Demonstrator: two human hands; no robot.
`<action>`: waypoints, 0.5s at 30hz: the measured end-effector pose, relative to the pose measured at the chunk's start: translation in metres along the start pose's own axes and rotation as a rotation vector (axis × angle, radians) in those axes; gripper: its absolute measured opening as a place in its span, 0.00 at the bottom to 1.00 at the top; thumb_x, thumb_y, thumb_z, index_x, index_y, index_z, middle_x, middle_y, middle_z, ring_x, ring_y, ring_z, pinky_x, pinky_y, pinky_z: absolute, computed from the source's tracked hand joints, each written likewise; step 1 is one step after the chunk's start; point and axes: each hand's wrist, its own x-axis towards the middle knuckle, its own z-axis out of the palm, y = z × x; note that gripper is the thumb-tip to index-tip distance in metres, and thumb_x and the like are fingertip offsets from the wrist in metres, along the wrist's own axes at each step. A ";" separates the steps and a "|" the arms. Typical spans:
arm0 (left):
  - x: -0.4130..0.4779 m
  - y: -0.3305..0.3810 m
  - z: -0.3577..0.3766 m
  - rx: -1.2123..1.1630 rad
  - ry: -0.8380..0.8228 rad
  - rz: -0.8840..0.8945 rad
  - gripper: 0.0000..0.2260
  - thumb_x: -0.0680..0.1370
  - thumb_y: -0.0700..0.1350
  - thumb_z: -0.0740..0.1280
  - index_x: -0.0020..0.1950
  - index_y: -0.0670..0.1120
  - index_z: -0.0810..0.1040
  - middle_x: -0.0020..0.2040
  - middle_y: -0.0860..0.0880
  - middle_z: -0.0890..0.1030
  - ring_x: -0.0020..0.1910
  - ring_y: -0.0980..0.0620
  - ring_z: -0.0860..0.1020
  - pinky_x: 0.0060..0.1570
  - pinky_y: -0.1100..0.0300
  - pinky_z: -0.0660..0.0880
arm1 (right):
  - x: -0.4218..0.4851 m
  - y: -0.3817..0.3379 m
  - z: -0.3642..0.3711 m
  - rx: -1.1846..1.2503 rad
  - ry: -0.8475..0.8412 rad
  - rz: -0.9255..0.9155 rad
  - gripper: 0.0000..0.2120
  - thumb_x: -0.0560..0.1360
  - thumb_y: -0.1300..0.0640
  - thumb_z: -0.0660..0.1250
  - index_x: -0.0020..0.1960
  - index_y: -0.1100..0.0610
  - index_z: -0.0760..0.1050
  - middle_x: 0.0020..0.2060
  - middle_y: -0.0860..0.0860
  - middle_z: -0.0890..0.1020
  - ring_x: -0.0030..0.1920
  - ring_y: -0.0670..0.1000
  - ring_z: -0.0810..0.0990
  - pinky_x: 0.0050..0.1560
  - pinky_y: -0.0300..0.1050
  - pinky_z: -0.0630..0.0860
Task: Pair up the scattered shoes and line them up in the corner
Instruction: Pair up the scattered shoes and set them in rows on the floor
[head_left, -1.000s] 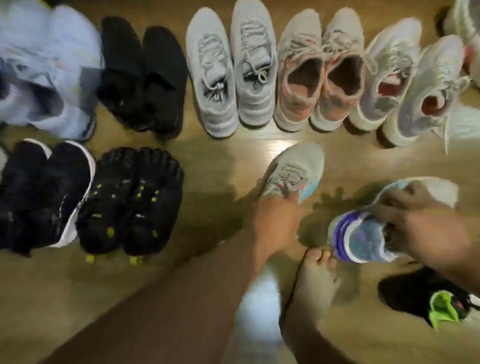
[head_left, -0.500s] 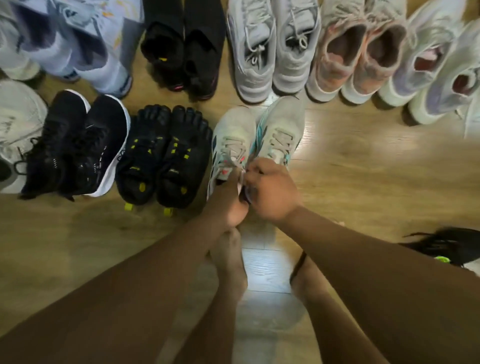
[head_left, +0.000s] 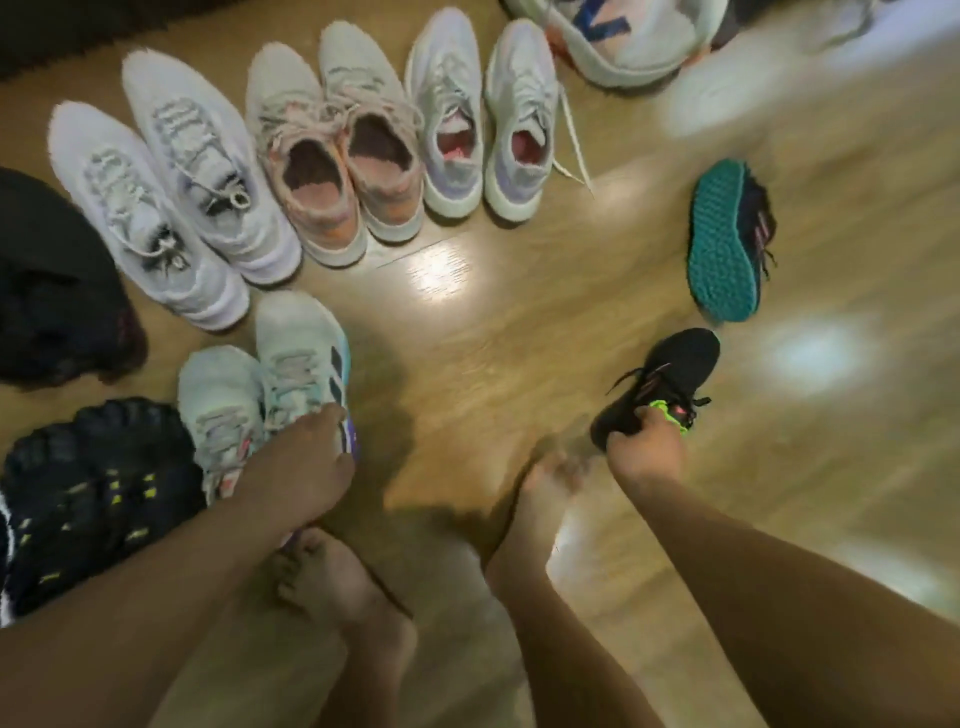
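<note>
A pale mint pair of sneakers (head_left: 291, 374) stands side by side on the wooden floor at lower left. My left hand (head_left: 304, 462) rests over their heels, fingers curled on the right one. My right hand (head_left: 647, 449) grips the heel of a black sneaker (head_left: 670, 374) with a neon green tab, lying at right. Further right and back, its likely mate (head_left: 724, 244) lies on its side, showing a teal sole. Pairs stand in a row behind: white (head_left: 166, 182), beige-pink (head_left: 337, 150), white-lilac (head_left: 483, 119).
Black toe shoes (head_left: 98, 493) sit left of the mint pair, and a dark shoe (head_left: 52, 291) lies beyond them. A large white shoe with blue lettering (head_left: 623, 36) is at the top. My bare feet (head_left: 530, 509) stand near the bottom centre. Open floor (head_left: 493, 312) lies in the middle.
My right hand left the mint pair and swung right to grasp the black sneaker's heel. My left hand stays on the mint pair. The view has turned to the right.
</note>
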 end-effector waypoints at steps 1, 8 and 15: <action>0.013 0.007 0.000 0.061 -0.044 0.021 0.18 0.78 0.51 0.60 0.66 0.46 0.70 0.56 0.42 0.79 0.56 0.42 0.78 0.53 0.53 0.73 | 0.018 0.010 -0.009 -0.006 -0.012 0.026 0.27 0.73 0.59 0.67 0.70 0.60 0.69 0.68 0.61 0.72 0.67 0.62 0.71 0.69 0.52 0.68; 0.070 0.081 0.004 0.090 -0.115 -0.019 0.21 0.79 0.49 0.63 0.71 0.46 0.67 0.55 0.43 0.81 0.54 0.44 0.79 0.50 0.56 0.74 | 0.065 0.034 -0.016 0.082 -0.477 0.195 0.30 0.77 0.57 0.69 0.74 0.59 0.59 0.56 0.62 0.76 0.51 0.61 0.81 0.46 0.57 0.82; 0.075 0.139 0.021 -0.163 -0.144 -0.241 0.10 0.78 0.49 0.65 0.59 0.48 0.72 0.51 0.45 0.80 0.49 0.44 0.79 0.48 0.55 0.75 | 0.071 0.041 -0.032 -0.061 -0.247 -0.032 0.22 0.80 0.60 0.57 0.74 0.60 0.64 0.59 0.64 0.77 0.57 0.64 0.76 0.52 0.49 0.72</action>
